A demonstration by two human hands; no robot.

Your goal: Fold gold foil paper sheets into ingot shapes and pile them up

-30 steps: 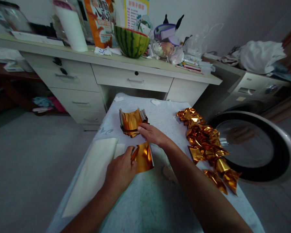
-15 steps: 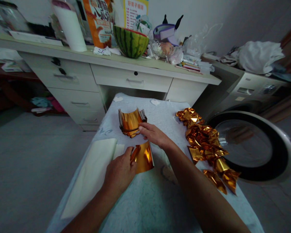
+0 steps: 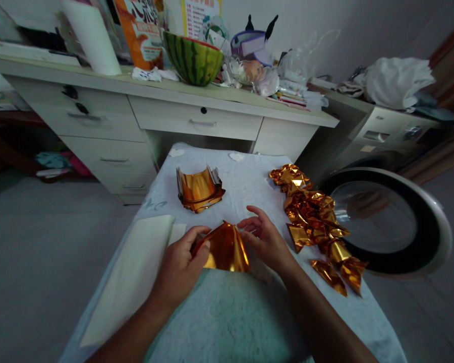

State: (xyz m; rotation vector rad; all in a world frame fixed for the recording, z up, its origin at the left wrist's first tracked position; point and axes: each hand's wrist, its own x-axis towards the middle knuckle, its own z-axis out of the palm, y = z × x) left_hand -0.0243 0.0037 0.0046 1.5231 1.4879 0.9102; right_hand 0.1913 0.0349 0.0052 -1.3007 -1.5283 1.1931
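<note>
A sheet of gold foil paper is bent into a raised peak over the cloth-covered table. My left hand grips its left side between thumb and fingers. At the sheet's right upper edge is my right hand, its fingers apart and slightly curled; the fingertips are close to the foil, and I cannot tell whether they touch it. Beyond both hands lies a curved stack of gold foil sheets. Folded gold foil pieces lie in a heap along the table's right side.
White paper sheets lie along the left of the tablecloth. Behind stands a white desk with a cut watermelon and a paper roll. A washing machine's open door juts in at the right.
My right hand has come back from the foil stack to the sheet's right edge. The sheet in my left hand has been turned and bent into a peak. The view has shifted slightly.
</note>
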